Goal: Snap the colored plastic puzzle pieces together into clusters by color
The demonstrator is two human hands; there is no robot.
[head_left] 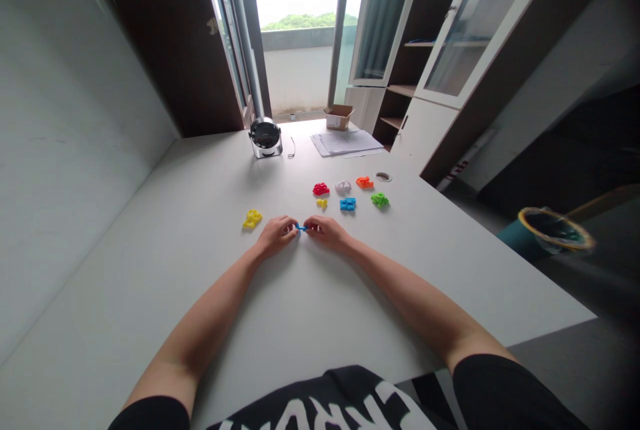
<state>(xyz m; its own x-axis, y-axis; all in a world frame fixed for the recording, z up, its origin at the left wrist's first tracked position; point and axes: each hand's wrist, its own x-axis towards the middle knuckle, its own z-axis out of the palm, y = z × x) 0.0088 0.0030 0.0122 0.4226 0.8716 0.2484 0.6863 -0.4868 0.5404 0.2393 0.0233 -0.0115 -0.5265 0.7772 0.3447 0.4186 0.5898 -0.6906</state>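
Observation:
Between my two hands is a small blue plastic piece [301, 228], mostly covered by fingers. My left hand [278, 235] pinches its left end and my right hand [326, 231] its right end, just above the white table. To the left of my left hand lies a yellow plastic piece [253, 219]. Beyond my right hand sit a small yellow piece [322, 203], a red piece [321, 189], a pale piece [343, 187], a blue piece [347, 204], an orange piece [365, 182] and a green piece [380, 200]. Their exact shapes are too small to make out.
A white ring like a tape roll [383, 177] lies near the table's [320, 310] right edge. Farther back are a round black device on a stand [265, 137], papers [347, 142] and an open cardboard box [339, 118]. A bin [530, 237] stands on the floor at right.

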